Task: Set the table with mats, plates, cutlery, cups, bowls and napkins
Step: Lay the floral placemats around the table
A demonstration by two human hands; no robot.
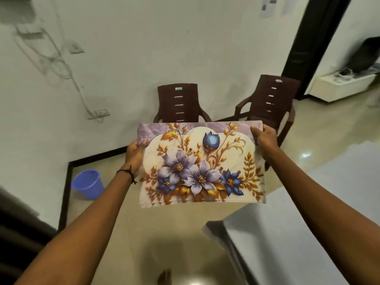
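Observation:
I hold a rectangular table mat (201, 163) printed with purple and blue flowers and gold leaves, out in front of me above the floor. My left hand (134, 155) grips its left edge near the top, thumb on the printed face. My right hand (265, 137) grips the upper right corner. The mat looks like more than one layer at its lower edge. The white table (308, 233) lies to the lower right, its near corner below the mat.
Two dark brown plastic chairs (178, 103) (271, 99) stand against the wall behind the mat. A blue bucket (88, 184) sits on the floor at the left. A dark doorway (302, 44) and a low white shelf (341, 85) are at the right.

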